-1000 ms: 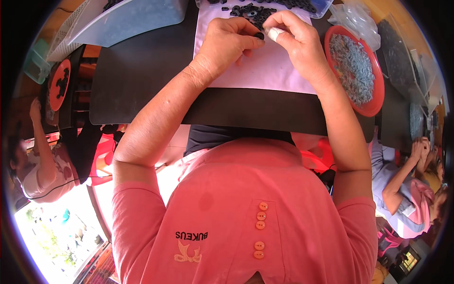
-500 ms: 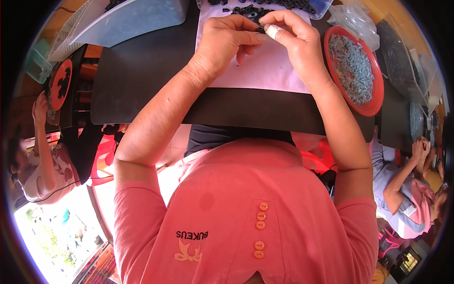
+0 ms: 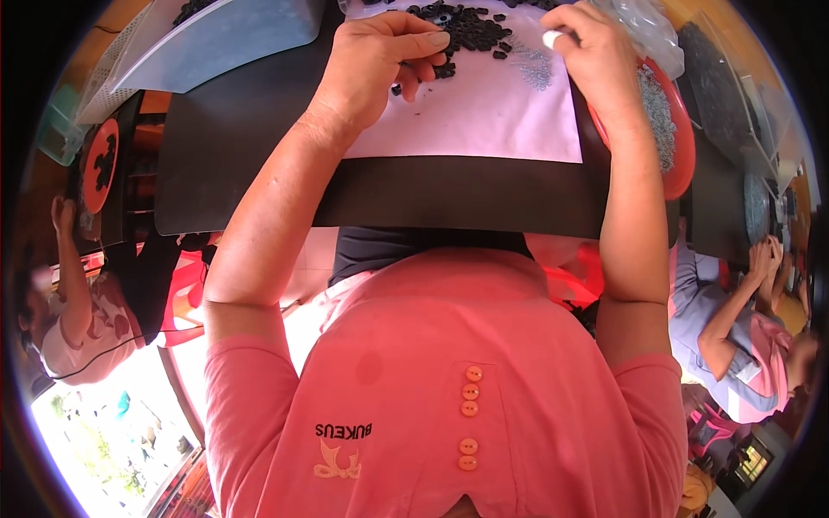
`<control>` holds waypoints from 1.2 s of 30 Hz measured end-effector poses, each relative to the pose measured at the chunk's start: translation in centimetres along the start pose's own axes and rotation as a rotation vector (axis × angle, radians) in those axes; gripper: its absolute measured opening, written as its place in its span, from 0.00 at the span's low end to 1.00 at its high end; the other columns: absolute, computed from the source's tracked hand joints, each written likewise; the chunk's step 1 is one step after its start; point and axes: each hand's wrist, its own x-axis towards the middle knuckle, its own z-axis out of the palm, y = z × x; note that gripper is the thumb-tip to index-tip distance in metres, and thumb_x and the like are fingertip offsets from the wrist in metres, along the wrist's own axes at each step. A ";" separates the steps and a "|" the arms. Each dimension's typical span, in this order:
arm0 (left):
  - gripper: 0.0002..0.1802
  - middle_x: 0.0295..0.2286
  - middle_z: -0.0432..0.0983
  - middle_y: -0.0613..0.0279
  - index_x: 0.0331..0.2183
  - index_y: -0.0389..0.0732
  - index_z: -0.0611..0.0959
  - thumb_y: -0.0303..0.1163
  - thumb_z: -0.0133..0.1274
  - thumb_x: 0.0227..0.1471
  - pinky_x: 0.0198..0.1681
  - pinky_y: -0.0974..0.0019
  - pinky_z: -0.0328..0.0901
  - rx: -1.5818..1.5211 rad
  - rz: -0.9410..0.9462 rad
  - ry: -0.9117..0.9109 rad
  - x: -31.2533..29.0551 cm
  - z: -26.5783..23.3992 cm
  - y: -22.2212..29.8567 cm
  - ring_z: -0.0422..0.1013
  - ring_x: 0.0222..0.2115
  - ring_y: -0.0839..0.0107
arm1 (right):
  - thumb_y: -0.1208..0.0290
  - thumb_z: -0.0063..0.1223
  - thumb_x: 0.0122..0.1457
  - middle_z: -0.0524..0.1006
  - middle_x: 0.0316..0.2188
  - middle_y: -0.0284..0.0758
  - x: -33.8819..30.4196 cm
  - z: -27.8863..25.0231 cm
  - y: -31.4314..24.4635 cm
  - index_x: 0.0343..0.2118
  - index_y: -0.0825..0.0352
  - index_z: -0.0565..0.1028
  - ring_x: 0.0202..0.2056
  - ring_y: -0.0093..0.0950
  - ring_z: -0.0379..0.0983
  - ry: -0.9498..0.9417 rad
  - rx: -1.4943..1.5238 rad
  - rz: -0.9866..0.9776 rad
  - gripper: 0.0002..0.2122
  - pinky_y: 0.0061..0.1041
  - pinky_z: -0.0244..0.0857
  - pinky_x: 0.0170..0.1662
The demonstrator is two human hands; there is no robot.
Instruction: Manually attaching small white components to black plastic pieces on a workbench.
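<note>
My left hand [image 3: 373,65] is over the white cloth [image 3: 492,129], left of a pile of small black parts [image 3: 473,33]. Its thumb and forefinger are pinched together, and whatever they hold is hidden or too small to make out. A few black parts lie by its curled lower fingers. Over on the right, my right hand [image 3: 598,59] has curled fingers and a white wrap on the thumb. It is beside a scatter of small silvery metal pieces [image 3: 534,67]; I cannot make out anything in its fingertips. The hands are apart.
Right of the cloth, a red plate [image 3: 684,168] holds many silvery pieces, partly behind my right forearm. A clear plastic bag [image 3: 652,39] lies beyond it. A translucent bin [image 3: 233,52] stands at the back left of the dark table [image 3: 250,138]. Other people sit at both sides.
My hands were together over the cloth; now they are apart. The right has moved right, the left slightly left, uncovering the black parts and the silvery pieces.
</note>
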 end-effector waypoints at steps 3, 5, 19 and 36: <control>0.10 0.25 0.78 0.59 0.36 0.32 0.82 0.30 0.57 0.55 0.19 0.74 0.62 0.021 -0.005 -0.017 0.1 0.1 -0.1 0.72 0.22 0.77 | 0.78 0.52 0.50 0.75 0.25 0.38 -0.2 1.3 0.7 0.27 0.69 0.76 0.29 0.33 0.73 -0.033 -0.224 -0.225 0.03 0.30 0.66 0.35; 0.10 0.25 0.78 0.59 0.36 0.32 0.82 0.29 0.57 0.55 0.19 0.74 0.62 0.026 -0.003 -0.022 0.0 0.4 -0.1 0.72 0.22 0.77 | 0.77 0.55 0.49 0.75 0.31 0.32 -0.3 2.2 0.5 0.33 0.64 0.79 0.39 0.34 0.73 -0.216 -0.206 -0.218 0.07 0.33 0.63 0.42; 0.09 0.23 0.78 0.56 0.32 0.30 0.81 0.27 0.58 0.52 0.18 0.73 0.64 -0.082 0.018 0.028 0.3 0.4 0.0 0.72 0.20 0.75 | 0.73 0.47 0.52 0.77 0.32 0.36 -1.6 5.2 -1.4 0.31 0.66 0.79 0.38 0.34 0.71 -0.198 -0.597 -0.306 0.09 0.37 0.58 0.42; 0.08 0.31 0.79 0.51 0.35 0.33 0.78 0.29 0.52 0.57 0.37 0.65 0.70 -0.506 0.095 0.154 1.8 1.8 4.0 0.75 0.32 0.64 | 0.77 0.53 0.57 0.79 0.30 0.34 0.6 4.5 -9.4 0.36 0.72 0.76 0.33 0.21 0.73 -0.161 0.803 0.218 0.06 0.22 0.67 0.39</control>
